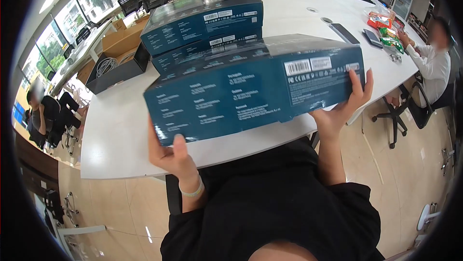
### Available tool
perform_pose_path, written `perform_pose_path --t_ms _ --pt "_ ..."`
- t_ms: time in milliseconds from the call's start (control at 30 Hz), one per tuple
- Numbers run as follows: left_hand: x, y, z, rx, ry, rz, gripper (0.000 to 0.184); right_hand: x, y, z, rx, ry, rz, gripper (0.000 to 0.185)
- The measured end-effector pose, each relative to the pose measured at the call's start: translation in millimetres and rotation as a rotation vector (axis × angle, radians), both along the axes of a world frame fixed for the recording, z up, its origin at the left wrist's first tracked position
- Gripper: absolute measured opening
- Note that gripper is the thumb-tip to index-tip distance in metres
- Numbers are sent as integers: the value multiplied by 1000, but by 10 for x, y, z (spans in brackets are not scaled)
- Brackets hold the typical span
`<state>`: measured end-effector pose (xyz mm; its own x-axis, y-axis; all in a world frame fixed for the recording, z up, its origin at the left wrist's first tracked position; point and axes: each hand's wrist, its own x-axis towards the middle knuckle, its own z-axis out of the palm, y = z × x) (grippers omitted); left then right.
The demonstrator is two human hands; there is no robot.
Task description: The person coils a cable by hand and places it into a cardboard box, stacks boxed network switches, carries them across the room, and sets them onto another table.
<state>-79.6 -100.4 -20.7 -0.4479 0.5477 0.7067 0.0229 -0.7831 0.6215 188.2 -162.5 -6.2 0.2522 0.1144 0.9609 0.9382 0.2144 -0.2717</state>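
Note:
A long teal box [217, 97] with white print and barcode labels is held up between both hands, above the table's near edge. My left hand [173, 157] grips its lower left corner, the thumb on the printed side. On the lower right end, my right hand [340, 107] holds the box with fingers against the printed side and part of the hand below. Just behind it, two similar teal boxes are stacked on the white table; the upper one [193, 29] shows its labelled side, and the lower one [169, 61] is partly hidden by the held box.
On the white table [115, 140], an open dark box [118, 70] with coiled cable stands left of the stack. A phone [373, 39], snack packets [381, 20] and a dark panel [343, 33] lie right. One person [434, 63] sits right, another [46, 111] left.

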Motion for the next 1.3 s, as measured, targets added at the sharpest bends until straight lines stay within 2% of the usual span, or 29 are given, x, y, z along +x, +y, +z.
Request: perform_pose_path --t_ms 133,267,333,367,533,633,733,967,1167,1267,1300 --pt "-124 -87 241 0 24 -45 59 -66 14 261 60 -37 13 107" --pt "-139 -97 235 -16 8 -12 52 -58 15 228 55 -62 257 95" --pt "-132 -90 210 -13 -5 -6 52 -161 46 211 103 186 283 90" --pt "-125 -86 190 -13 -18 -7 51 -226 59 232 168 270 375 86" --pt "-127 -13 121 7 -25 -5 54 -253 19 252 50 313 376 94" --pt "-137 -2 99 36 -17 -8 58 -190 59 212 -39 153 229 106" --pt "-129 -13 100 46 -5 2 62 -195 97 191 -16 62 110 112" --pt "-120 -23 106 41 -11 3 62 -181 148 150 17 117 186 107" --pt "-148 -15 80 37 -3 -3 61 -188 157 127 11 124 117 107" --pt "-127 -51 91 17 3 -42 58 -137 140 105 13 95 166 106" --pt "-106 -40 96 17 0 -40 58 -108 122 77 29 110 303 101"
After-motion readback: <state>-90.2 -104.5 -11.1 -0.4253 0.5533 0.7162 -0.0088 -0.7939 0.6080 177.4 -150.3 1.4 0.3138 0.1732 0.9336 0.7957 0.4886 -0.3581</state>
